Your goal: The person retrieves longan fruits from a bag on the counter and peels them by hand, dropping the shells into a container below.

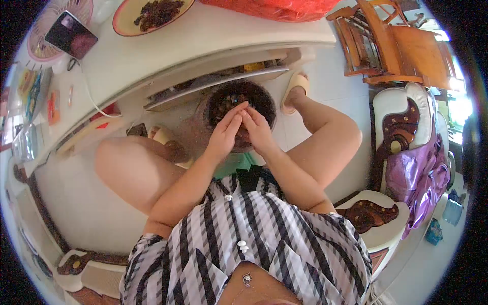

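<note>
Both of my hands meet over a dark round bin (267,96) that stands between my knees and has dark bits inside. My left hand (226,128) comes in from the left, its fingers closed and its fingertips against those of the other hand. My right hand (255,129) is closed too, fingers pressed together at the tips. Whatever lies between the fingertips is hidden or too small to name. On the table, a plate (120,20) with a red rim holds a dark heap of food (157,14).
The white table (203,35) curves across the front, with an open drawer (168,99) below. On it are a phone (71,34), a pink basket (38,38) and a red bag (274,9). Wooden chairs (417,51) and purple cloth (414,175) are at the right.
</note>
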`<action>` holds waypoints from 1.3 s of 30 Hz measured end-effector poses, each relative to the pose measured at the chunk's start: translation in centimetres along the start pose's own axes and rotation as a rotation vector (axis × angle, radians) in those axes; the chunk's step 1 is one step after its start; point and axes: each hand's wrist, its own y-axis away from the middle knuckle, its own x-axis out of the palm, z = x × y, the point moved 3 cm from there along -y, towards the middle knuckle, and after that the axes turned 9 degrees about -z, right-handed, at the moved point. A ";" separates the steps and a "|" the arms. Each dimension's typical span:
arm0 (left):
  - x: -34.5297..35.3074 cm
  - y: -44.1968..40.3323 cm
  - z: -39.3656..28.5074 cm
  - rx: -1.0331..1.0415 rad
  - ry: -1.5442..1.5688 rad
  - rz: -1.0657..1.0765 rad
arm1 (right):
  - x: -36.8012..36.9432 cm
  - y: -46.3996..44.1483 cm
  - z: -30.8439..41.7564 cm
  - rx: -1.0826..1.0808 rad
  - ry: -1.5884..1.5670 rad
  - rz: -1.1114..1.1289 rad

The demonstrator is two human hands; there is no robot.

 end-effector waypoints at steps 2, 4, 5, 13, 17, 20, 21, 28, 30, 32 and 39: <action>0.3 -0.1 0.0 0.062 -0.021 0.023 | 0.2 -0.1 0.0 -0.267 0.136 -0.077; 0.2 -0.1 0.0 0.050 -0.038 0.032 | 0.2 0.0 -0.5 -0.088 0.067 -0.116; 0.2 -0.2 0.0 0.046 -0.049 0.038 | 0.0 -0.3 -1.6 -0.045 0.003 -0.129; -0.9 -0.5 -0.7 0.305 -0.375 -0.203 | -0.2 0.3 1.5 0.228 -0.237 -0.082; -1.3 -0.6 -1.2 0.203 -0.303 -0.180 | -0.4 0.1 1.9 0.041 -0.155 -0.100; -1.1 -0.5 -1.0 0.002 -0.006 -0.165 | -0.6 0.0 1.8 -0.065 -0.044 -0.121; -1.1 -0.5 -0.7 -0.088 0.138 -0.165 | -0.7 -0.1 1.7 -0.107 0.017 -0.119; -2.0 -0.7 0.1 -0.205 0.171 -0.166 | -0.8 0.1 3.0 -0.421 0.316 -0.072; -2.1 -0.7 0.4 -0.283 0.284 -0.163 | -1.1 -0.1 2.9 -0.334 0.305 -0.040; -2.3 -0.8 0.5 -0.335 0.352 -0.185 | -1.0 0.2 3.3 -0.176 0.160 -0.022; -2.0 -0.9 0.0 -0.424 0.644 -0.113 | -1.1 -0.1 2.5 -0.041 -0.198 0.017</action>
